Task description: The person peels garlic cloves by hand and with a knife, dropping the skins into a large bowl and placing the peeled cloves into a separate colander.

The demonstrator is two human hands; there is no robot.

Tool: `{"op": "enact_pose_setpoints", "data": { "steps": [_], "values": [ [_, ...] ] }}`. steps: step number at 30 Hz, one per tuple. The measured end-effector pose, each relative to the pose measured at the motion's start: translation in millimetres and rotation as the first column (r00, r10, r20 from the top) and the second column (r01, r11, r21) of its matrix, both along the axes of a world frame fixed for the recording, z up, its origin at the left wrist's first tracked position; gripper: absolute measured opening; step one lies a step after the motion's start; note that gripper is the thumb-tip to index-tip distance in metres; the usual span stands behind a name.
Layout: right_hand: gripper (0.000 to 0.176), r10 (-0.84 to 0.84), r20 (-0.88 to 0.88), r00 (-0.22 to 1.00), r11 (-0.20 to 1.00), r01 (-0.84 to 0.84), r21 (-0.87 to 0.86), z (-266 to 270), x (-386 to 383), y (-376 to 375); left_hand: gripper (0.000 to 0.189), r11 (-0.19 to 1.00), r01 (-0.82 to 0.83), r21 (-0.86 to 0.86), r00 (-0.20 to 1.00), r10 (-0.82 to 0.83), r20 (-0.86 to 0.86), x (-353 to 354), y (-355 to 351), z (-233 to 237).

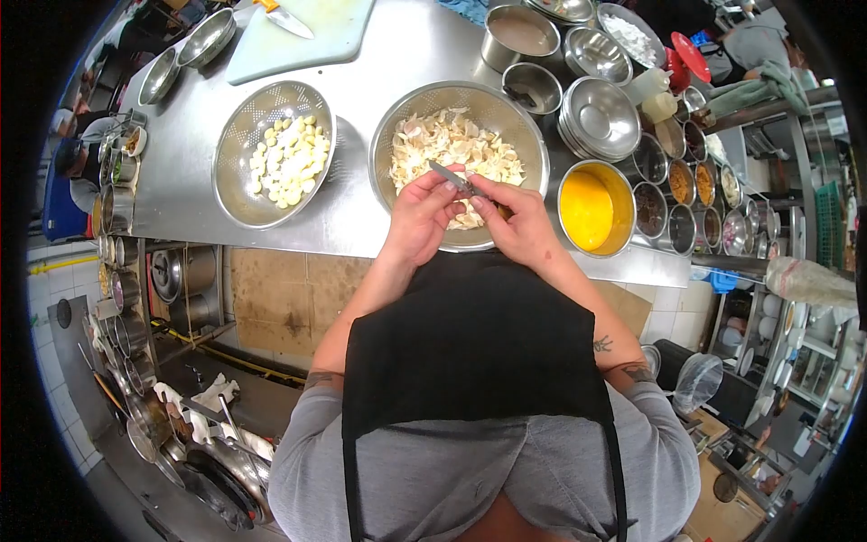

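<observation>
Both hands are over a perforated metal colander (379,135) full of papery garlic skins and cloves (442,140). My right hand (517,221) is closed on a small knife (446,173), its blade pointing up and to the left. Close beside it, my left hand (422,215) is closed with fingertips pinched near the blade. Whatever sits in that pinch is too small and covered to make out. To the left stands a second colander (230,172) with peeled, pale garlic cloves (291,161) in it.
A metal pot of yellow liquid (587,212) stands right of the colander. Stacked steel bowls (601,117) and several seasoning containers (682,181) crowd the right side. At the back left, an orange-handled knife (287,20) lies on a cutting board (339,36). Two metal bowls (206,38) are beside it.
</observation>
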State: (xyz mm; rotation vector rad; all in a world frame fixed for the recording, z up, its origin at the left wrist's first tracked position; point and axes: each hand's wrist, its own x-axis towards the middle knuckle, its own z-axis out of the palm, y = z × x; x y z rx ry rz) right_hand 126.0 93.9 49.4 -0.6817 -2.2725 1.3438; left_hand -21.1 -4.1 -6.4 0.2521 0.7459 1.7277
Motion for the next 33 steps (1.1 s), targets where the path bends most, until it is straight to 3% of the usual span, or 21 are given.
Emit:
{"op": "enact_pose_setpoints", "data": {
  "steps": [8,14,20,26,33],
  "values": [
    [0.033,-0.01,-0.008,1.0,1.0,0.01,0.007,-1.0,-0.5,-0.4,0.026,1.0,0.011,0.001,1.0,-0.011,-0.009,-1.5,-0.9,0.3],
    [0.033,-0.039,0.104,0.994,0.998,0.044,-0.051,-0.8,1.1,1.6,0.028,1.0,0.01,0.002,1.0,-0.01,-0.012,-1.6,-0.1,2.7],
    [0.033,0.014,-0.056,0.998,0.999,-0.016,-0.042,-3.8,-2.7,-0.9,0.028,1.0,0.009,0.021,1.0,-0.008,-0.008,-3.2,-1.0,-0.2],
    [0.026,0.058,-0.016,0.998,0.998,-0.058,0.032,-10.0,-0.1,5.1,0.028,0.999,0.045,0.024,0.999,-0.045,-0.028,-5.1,-2.2,-0.2],
    [0.028,-0.131,-0.125,0.983,0.991,0.128,-0.031,-16.7,-3.9,4.5,0.029,0.999,0.043,0.008,0.999,-0.043,-0.011,-4.8,-2.3,0.1]
  ]
}}
